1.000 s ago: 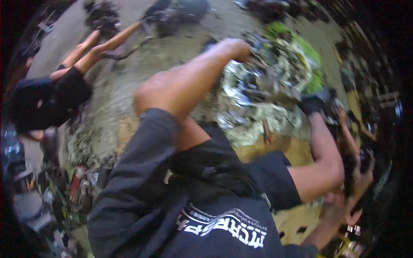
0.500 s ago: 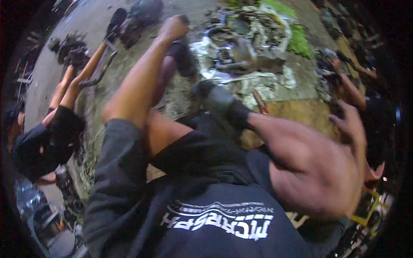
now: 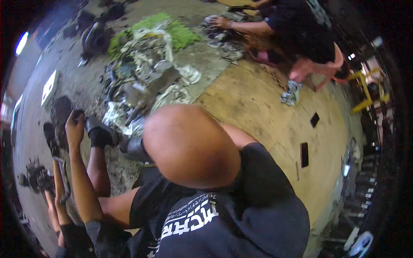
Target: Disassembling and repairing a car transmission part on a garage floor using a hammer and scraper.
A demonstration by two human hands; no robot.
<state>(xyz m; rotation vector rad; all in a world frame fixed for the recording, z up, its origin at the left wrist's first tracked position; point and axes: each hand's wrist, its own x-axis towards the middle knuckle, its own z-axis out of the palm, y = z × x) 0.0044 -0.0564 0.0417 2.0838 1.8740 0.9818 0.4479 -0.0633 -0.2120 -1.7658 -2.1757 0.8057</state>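
Note:
My left hand (image 3: 75, 129) is raised at the left beside my dark shoe (image 3: 101, 131), its fingers curled around something dark that I cannot make out. My bare raised knee (image 3: 189, 146) fills the middle of the picture and hides my right hand; part of my right arm (image 3: 236, 135) shows behind it. Beyond my feet lies a heap of greasy metal parts (image 3: 137, 94) on pale rags (image 3: 187, 75), with green material (image 3: 176, 32) at its far side.
A plywood sheet (image 3: 262, 124) at the right bears phones (image 3: 304, 155) and a thin rod (image 3: 297, 170). A co-worker (image 3: 301, 30) bends over crumpled rags at upper right. Another person's legs (image 3: 58, 198) and dark parts lie at left. A yellow stand (image 3: 365, 90) stands far right.
The view has swung rightward, exposing more plywood and the co-worker. My left hand has moved down and toward me, my right knee has risen, and my right hand has gone out of sight.

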